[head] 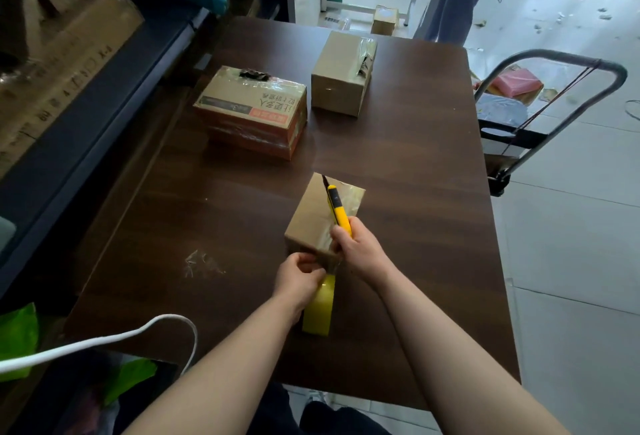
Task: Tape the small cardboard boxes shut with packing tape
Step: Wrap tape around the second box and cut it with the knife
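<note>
A small brown cardboard box [313, 216] sits on the dark wooden table [221, 199], with shiny clear tape across its top. My right hand [358, 247] grips a yellow utility knife [337, 207] whose blade points away over the box top. At the box's near edge, my left hand [299, 278] holds a yellowish roll of packing tape [320, 310], with tape stretched up to the box. Two more boxes stand farther back: a printed orange-and-brown one [252, 110] and a plain brown one [341, 74], both taped.
A crumpled scrap of clear tape [199, 263] lies on the table to the left. A hand trolley [540, 116] with parcels stands at the right. Shelves with cartons [59, 53] run along the left. A white cable [104, 339] loops near the front edge.
</note>
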Demonstrator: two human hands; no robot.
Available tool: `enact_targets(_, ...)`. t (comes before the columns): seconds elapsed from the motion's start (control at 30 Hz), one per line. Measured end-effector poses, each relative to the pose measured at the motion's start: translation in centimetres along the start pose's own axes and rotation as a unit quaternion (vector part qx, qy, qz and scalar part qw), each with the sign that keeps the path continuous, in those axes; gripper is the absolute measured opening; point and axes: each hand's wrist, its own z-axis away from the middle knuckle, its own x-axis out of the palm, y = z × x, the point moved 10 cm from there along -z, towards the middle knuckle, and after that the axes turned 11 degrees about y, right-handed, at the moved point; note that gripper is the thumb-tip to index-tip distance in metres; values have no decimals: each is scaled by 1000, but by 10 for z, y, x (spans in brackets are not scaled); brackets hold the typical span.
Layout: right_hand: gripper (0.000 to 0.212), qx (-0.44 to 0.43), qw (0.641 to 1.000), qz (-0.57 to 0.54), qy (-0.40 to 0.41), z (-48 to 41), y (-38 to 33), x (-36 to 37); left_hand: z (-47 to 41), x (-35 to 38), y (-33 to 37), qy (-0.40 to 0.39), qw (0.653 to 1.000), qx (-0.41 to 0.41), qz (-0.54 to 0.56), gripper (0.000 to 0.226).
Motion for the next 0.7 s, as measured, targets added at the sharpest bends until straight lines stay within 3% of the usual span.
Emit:
enact_targets(0.23,14,6,1000,8,-8,-7,-3,-2,1,2,5,1,994,25,-102,28)
enact_targets(0.4,8,-18,1000,5,-23,-1,-17,-12,1,3,14,-20,993,66,-97,28)
enact_targets(0.47,17,-37,999,22,-2,4,-15,-31,0,2,15,-12,993,68,-100,22)
enact_targets(0.57,45,-56,992,113,17,18,-9,-62,-2,-1,14,8,992,68,-104,13)
enact_targets(0.7,46,-64,956,284,17,44,-1,-85,-2,0,15,29,992,65,-106,17)
